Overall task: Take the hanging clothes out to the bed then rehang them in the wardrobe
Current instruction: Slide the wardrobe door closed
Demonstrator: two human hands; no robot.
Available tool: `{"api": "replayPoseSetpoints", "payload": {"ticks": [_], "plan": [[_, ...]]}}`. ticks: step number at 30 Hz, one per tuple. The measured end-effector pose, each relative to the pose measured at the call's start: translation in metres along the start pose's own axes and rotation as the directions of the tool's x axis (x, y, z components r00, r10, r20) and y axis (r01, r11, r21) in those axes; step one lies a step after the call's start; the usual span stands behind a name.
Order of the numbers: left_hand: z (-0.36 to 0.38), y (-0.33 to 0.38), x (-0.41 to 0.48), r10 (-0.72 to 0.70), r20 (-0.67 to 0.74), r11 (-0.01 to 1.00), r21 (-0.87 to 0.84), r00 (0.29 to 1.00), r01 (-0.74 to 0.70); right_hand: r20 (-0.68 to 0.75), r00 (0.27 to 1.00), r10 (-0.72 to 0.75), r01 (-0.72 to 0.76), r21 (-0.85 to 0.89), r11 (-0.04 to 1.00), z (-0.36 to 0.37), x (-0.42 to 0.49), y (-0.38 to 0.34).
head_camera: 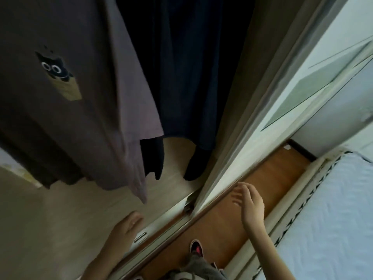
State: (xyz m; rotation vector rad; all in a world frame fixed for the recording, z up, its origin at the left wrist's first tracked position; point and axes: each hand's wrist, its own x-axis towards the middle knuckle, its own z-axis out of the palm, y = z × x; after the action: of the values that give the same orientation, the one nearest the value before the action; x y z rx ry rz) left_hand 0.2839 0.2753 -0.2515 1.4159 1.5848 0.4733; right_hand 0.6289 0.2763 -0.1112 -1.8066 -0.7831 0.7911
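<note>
Inside the open wardrobe hang a brown shirt with a small cat print, a mauve garment beside it and a dark navy garment further right. Their hems end just above the pale wardrobe floor. My left hand reaches into the wardrobe below the mauve garment, fingers apart, holding nothing. My right hand is raised next to the mirrored sliding door, fingers spread and empty; its reflection shows in the glass. The bed with a pale blue cover lies at the right.
The door track runs diagonally between wardrobe and wooden floor. My foot in a dark slipper stands on the floor. The bed's trimmed edge borders a narrow strip of floor.
</note>
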Motion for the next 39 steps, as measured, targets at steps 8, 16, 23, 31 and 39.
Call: {"api": "replayPoseSetpoints", "payload": {"ticks": [8,16,23,31,39], "plan": [[0.068,0.247,0.052,0.199,0.060,0.947,-0.270,0.978,-0.176,0.174,0.956,-0.236,0.254,-0.087,0.963,-0.027,0.098,-0.056],[0.104,0.338,0.073,0.168,0.082,0.840,-0.534,0.982,-0.099,0.409,0.806,-0.428,0.538,-0.207,0.817,-0.032,0.118,-0.065],[0.116,0.326,0.070,0.102,0.069,0.814,-0.579,0.992,-0.044,0.457,0.768,-0.449,0.604,-0.281,0.746,-0.024,0.113,-0.055],[0.067,0.308,0.038,0.041,0.068,0.798,-0.602,0.997,0.008,0.516,0.709,-0.481,0.661,-0.246,0.709,0.000,0.060,-0.056],[0.020,0.195,-0.024,-0.026,-0.156,0.772,-0.631,0.987,-0.079,0.620,0.584,-0.523,0.767,-0.210,0.607,0.040,-0.021,-0.062]]}}
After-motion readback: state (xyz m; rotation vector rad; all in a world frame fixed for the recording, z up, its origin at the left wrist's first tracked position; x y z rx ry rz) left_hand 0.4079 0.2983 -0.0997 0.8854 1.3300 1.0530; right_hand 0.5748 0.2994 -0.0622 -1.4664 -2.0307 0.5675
